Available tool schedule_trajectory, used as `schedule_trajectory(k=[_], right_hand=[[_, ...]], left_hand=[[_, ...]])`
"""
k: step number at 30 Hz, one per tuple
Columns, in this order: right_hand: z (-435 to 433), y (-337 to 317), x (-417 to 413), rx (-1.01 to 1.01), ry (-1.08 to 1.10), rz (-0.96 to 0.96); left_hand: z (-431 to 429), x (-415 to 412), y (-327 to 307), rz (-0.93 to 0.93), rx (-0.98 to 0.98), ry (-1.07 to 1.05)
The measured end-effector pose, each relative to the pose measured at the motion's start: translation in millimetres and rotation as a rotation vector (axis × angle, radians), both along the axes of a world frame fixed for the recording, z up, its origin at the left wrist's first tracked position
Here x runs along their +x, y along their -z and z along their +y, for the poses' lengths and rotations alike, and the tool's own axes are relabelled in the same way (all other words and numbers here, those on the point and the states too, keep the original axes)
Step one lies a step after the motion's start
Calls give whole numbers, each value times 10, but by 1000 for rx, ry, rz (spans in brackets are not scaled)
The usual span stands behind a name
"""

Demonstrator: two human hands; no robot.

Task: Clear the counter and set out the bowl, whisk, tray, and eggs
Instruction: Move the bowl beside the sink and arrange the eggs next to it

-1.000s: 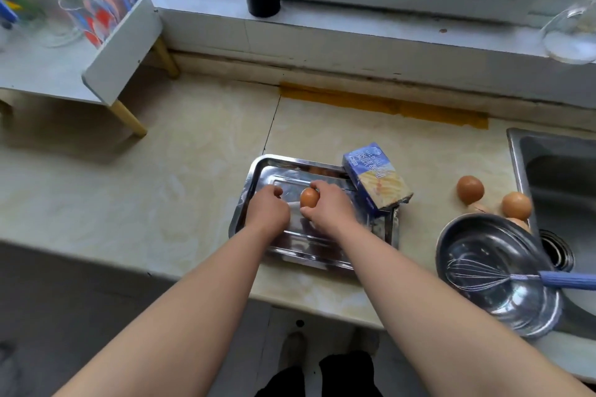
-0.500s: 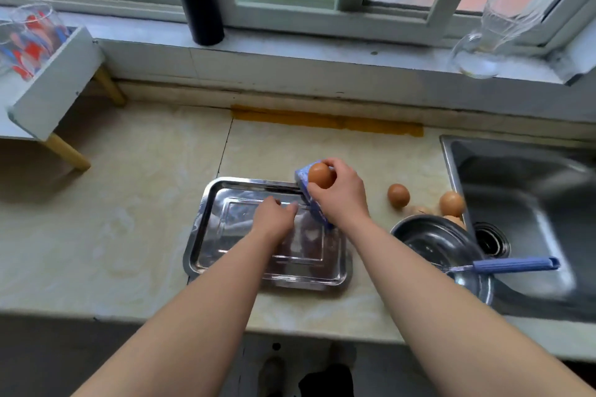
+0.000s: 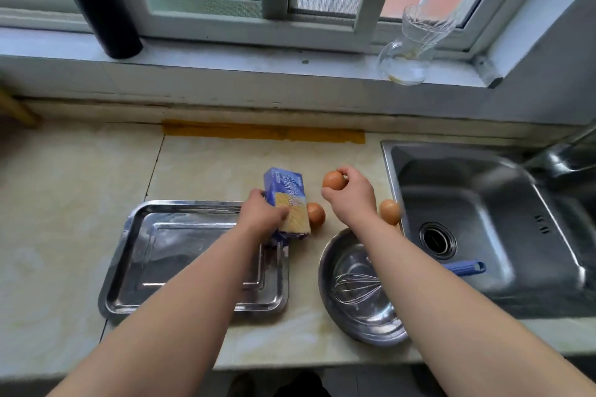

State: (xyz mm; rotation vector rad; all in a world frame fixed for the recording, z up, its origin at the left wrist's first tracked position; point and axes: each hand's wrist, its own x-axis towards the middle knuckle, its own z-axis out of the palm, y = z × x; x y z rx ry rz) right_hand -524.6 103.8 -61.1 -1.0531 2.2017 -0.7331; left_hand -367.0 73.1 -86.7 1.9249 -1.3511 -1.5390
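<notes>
A steel tray lies on the counter at front left. My left hand grips a blue and yellow box at the tray's far right corner. My right hand holds a brown egg above the counter, right of the box. A second egg rests beside the box, and a third egg sits by the sink edge. A steel bowl stands at front right with a whisk in it, the whisk's blue handle reaching over the sink.
A steel sink lies to the right, with a tap at the far right. On the window sill stand a black cylinder and a clear glass jug. A strip of yellow tape runs along the counter's back.
My right hand carried the egg from the tray rightward to above the counter. My left hand left the tray's inside and took hold of the box. The view shifted right.
</notes>
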Motion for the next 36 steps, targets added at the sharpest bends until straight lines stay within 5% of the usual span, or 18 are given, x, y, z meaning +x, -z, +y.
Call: schedule_trajectory(k=[13, 21, 36], right_hand=[[-2, 71, -597, 209, -17, 176], [-14, 174, -822, 288, -80, 263], [-96, 264, -979, 418, -140, 280]], left_hand=[[92, -490, -18, 10, 77, 64], [70, -663, 108, -164, 57, 117], [-13, -846, 194, -209, 23, 131]])
